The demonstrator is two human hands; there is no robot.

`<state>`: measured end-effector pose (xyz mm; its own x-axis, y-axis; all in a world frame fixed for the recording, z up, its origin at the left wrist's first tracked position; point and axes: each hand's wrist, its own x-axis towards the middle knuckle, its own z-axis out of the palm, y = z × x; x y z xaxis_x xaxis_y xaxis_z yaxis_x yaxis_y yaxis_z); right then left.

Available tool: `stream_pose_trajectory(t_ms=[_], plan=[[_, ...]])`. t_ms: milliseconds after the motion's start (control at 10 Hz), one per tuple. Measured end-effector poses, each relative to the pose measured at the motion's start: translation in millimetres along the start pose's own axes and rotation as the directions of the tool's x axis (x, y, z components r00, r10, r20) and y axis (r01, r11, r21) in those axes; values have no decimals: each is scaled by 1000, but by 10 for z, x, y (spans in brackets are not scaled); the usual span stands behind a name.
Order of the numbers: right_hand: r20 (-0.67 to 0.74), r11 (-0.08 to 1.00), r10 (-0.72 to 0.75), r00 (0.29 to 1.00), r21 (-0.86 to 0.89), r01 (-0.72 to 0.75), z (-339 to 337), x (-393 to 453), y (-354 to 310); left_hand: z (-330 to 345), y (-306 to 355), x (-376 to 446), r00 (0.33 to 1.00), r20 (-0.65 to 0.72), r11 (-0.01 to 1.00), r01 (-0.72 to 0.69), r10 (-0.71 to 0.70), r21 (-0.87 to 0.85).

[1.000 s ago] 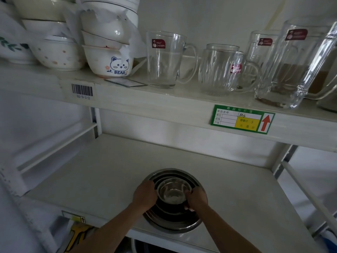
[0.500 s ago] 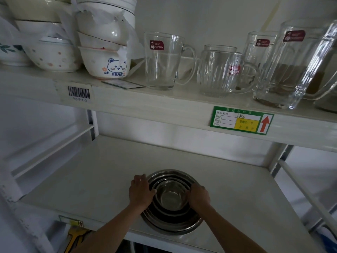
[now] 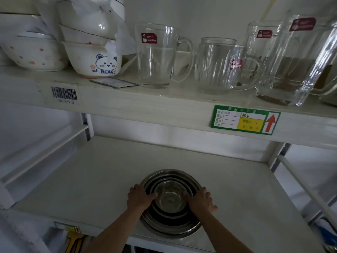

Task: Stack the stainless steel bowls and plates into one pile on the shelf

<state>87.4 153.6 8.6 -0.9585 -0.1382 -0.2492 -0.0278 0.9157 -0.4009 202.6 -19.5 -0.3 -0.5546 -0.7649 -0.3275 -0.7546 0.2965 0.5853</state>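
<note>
The nested pile of stainless steel bowls and plates (image 3: 170, 203) sits near the front edge of the lower shelf (image 3: 91, 179), the widest rim outermost and a small bowl (image 3: 170, 197) in the centre; the pile stands in the same spot as a second ago, though it shows more fully now. The left hand (image 3: 139, 198) rests over the left rims, fingers curled loosely down across them, thumb reaching toward the small bowl; a second ago it sat closer in, gripping that bowl's left edge, and half a second ago it had already slid outward. The right hand (image 3: 202, 200) lies on the right rims, fingers spread and draped over the outer edge; it too has shifted outward from the small bowl, which now stands free of both hands' grip. Whether either hand presses or merely rests on the rims I cannot tell; neither is closed around anything.

On the upper shelf (image 3: 164, 105) the view has drawn nearer and tilted up a little; the bear-printed ceramic bowl (image 3: 94, 61) carries a stack of bowls, with glass mugs (image 3: 156, 55) and a glass pitcher (image 3: 295, 59) to its right; a green price label (image 3: 245, 119) with a red arrow and a barcode sticker (image 3: 64, 93) are fixed to the shelf's front edge.
</note>
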Motion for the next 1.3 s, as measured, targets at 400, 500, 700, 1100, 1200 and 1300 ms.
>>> stream_pose_trajectory(t_ms=[400, 500, 700, 1100, 1200, 1300], plan=[[-93, 999, 24, 995, -26, -27, 122, -3, -7, 101, -45, 9, 999, -38, 999, -23, 22, -28], [-100, 999, 28, 995, -32, -32, 125, 7, -25, 113, -48, 17, 999, -48, 1000, -23, 22, -14], [-108, 997, 19, 994, -73, -27, 118, -29, -54, 80, 10, -31, 998, -62, 1000, -1, 0, -12], [-3, 997, 25, 1000, 69, -25, -46, -108, -19, 34, 18, -99, 997, -80, 999, 5, -9, -49], [45, 989, 43, 998, 143, -49, -128, -102, 0, -38, 37, -74, 995, -87, 982, 22, -39, -187], [-11, 996, 1, 1000, 89, 0, -254, -127, 21, -169, 113, -116, 985, -173, 987, -34, 7, -155]])
